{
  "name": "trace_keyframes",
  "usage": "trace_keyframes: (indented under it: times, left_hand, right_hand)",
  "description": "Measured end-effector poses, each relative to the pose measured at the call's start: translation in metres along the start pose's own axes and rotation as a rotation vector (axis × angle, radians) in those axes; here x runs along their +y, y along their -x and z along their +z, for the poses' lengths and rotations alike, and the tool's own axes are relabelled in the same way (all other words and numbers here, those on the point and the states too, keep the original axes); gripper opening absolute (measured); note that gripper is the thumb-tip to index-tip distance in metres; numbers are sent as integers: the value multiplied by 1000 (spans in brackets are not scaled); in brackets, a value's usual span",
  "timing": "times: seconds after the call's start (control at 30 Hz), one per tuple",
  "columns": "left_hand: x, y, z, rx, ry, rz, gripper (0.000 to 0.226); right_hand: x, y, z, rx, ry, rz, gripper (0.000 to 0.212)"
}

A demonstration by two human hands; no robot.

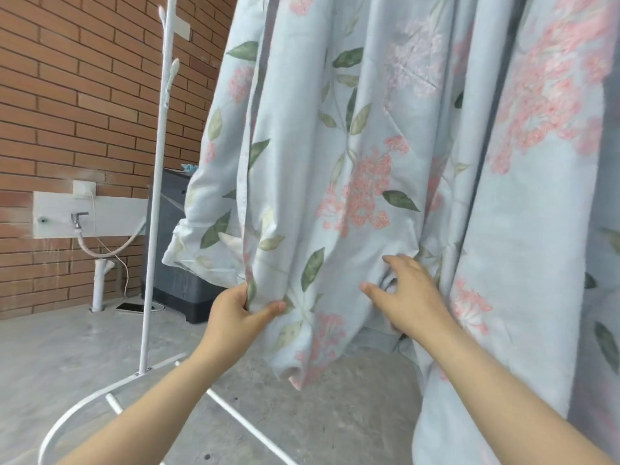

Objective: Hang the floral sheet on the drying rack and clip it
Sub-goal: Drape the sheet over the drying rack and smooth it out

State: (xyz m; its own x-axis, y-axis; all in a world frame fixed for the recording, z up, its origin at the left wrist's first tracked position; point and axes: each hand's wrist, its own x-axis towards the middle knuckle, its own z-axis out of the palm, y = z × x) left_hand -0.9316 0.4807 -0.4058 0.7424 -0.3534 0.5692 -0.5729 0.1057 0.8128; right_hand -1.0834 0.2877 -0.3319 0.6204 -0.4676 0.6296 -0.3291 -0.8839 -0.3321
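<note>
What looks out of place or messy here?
The floral sheet hangs bunched in deep folds rather than spread flat, and its bottom edge is uneven, one corner drooping lower beside the left hand. Nothing looks torn or spilled.

Floral sheet (pixel 369 162) hangs in deep folds across centre and right and blocks any reach past it. There is an open gap on its left, between the sheet edge and the white rack pole (pixel 156 196). Rack base tubes (pixel 231 411) cross the floor (pixel 67 347) low down. Washing machine (pixel 171 229) stands behind the pole.
</note>
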Motion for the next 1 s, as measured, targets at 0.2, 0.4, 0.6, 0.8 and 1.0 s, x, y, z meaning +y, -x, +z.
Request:
trace_keyframes:
  times: [0.2, 0.4, 0.6, 0.8, 1.0]
  left_hand:
    - [-8, 4, 29, 24, -120, 60, 25]
    - [-10, 21, 53, -116, -198, 71, 28]
    - [-24, 13, 16, 91, -164, 25, 16]
    - [-29, 0, 1, 407, -375, -52, 34]
    - [-22, 30, 46, 179, -284, 182, 17]
  right_hand:
    - [-98, 0, -26, 203, -428, -381, 11]
    - [-137, -39, -6, 114, -156, -333, 40]
    - [-92, -42, 8, -15, -127, -236, 59]
    - [-46, -20, 14, -118, -136, -258, 57]
    - [-7, -13, 34, -86, -264, -266, 46]
